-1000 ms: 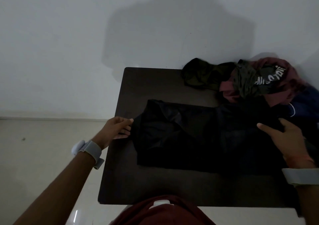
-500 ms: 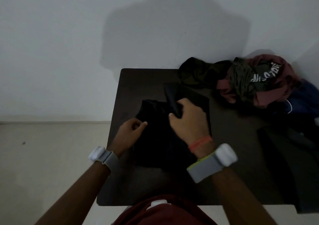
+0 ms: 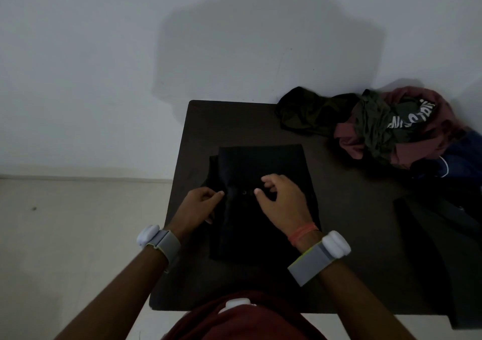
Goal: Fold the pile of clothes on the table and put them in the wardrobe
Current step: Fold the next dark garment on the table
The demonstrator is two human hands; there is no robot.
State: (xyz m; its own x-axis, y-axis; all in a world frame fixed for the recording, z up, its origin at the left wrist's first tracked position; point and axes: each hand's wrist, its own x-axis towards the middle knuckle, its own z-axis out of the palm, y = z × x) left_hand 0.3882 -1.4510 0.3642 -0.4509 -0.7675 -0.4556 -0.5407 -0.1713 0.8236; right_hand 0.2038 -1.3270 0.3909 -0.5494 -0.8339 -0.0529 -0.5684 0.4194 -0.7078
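Head cam: black garment (image 3: 260,162) lies folded flat on left half of table (image 3: 365,235). L hand (image 3: 199,205) pinches its left edge, thumb vs index. R hand (image 3: 285,204) over garment's middle, fingers loosely bent; can't tell if gripping. Far-right corner: clothes pile (image 3: 386,128).
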